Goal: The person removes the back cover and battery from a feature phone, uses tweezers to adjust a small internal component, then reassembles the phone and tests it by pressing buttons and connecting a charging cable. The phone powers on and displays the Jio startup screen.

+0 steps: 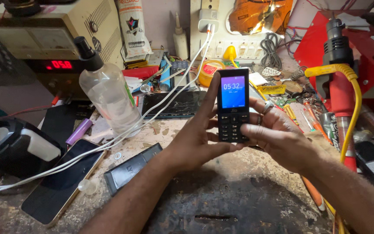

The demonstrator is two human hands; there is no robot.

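Note:
A black keypad phone [233, 105] with a lit blue-purple screen stands upright over the middle of the workbench. My left hand [195, 134] grips it from the left and below, fingers along its left edge. My right hand [278, 136], with rings on two fingers, holds it from the right, the thumb resting on the lower keypad.
A clear spray bottle [109, 93] stands left of centre, white cables [122, 138] running past it. A smartphone [61, 184], a black battery [130, 167] and a cracked dark phone [176, 104] lie on the worn bench [239, 199]. A red hot-air tool [340, 86] with a yellow cable stands right. A power supply [53, 43] sits back left.

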